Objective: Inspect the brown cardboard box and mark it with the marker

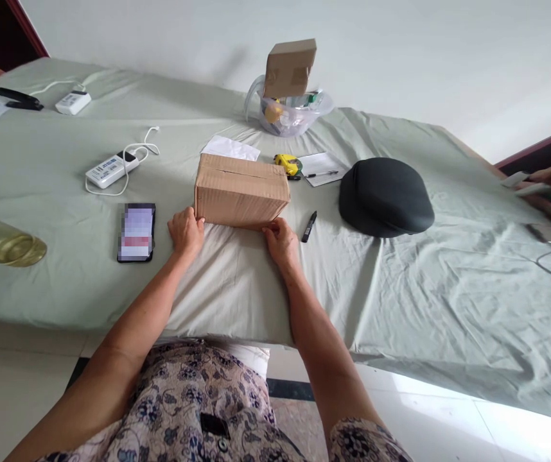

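A closed brown cardboard box [241,191] lies on a table covered with a pale green cloth [401,282]. My left hand [186,231] grips its near left corner, and my right hand [281,241] holds its near right bottom edge. Both hands rest on the cloth. A black marker [309,226] lies just right of my right hand, and a phone [137,231] lies just left of my left hand.
A black cushion-like object [385,196] sits to the right. Behind the box are a yellow tape measure [288,164], a notepad with pen [321,169], white paper [230,148] and a clear bowl [289,115] holding a small carton. A power strip [112,169] lies left; a glass bottle [0,240] far left. Another person's hands appear at the right edge.
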### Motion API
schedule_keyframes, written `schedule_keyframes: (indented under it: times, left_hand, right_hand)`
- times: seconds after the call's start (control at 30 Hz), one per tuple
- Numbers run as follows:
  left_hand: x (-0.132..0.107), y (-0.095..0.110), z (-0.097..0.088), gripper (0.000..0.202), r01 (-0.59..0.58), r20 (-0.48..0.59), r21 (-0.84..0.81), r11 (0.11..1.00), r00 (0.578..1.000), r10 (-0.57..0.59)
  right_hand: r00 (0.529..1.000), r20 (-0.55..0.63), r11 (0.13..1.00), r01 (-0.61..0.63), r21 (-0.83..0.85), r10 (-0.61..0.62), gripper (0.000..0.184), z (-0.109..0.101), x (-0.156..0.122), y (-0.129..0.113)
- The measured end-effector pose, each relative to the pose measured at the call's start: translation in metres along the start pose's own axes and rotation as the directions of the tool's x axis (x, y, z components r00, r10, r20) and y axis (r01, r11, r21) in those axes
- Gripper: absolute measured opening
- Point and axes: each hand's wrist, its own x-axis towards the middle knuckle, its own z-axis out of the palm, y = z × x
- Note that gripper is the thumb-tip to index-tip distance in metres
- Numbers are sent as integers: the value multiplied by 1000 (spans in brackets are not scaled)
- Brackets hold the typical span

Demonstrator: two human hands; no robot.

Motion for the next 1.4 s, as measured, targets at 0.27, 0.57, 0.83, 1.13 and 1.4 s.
schedule_keyframes:
  times: [0.27, 0.57, 0.83, 1.13, 1.4]
  left_hand:
    - [-5, 5, 8, 44, -125, -148, -253, 959, 985, 89]
    - [-8, 14, 2, 73, -52, -96, -247, 968, 995, 29]
    - [-10, 15, 3, 80, -66, -106, -278, 958, 994, 38]
    - [-17, 27, 3, 103, -35, -71, -197, 980, 997, 22]
    - [-22, 38, 0, 122, 5, -96, -177, 984, 995, -22]
  right_hand:
    - [955, -270, 985, 151, 83, -124, 41, 0, -5, -18]
    - [956, -256, 988, 153, 27, -142, 65, -1, -8, -22]
    - [922, -318, 975, 211, -73, -223, 70, 3, -14, -29]
    - [913, -339, 973, 201, -115, -229, 73, 16, -21, -30]
    - [921, -332, 976, 168, -138, -205, 79, 22, -25, -34]
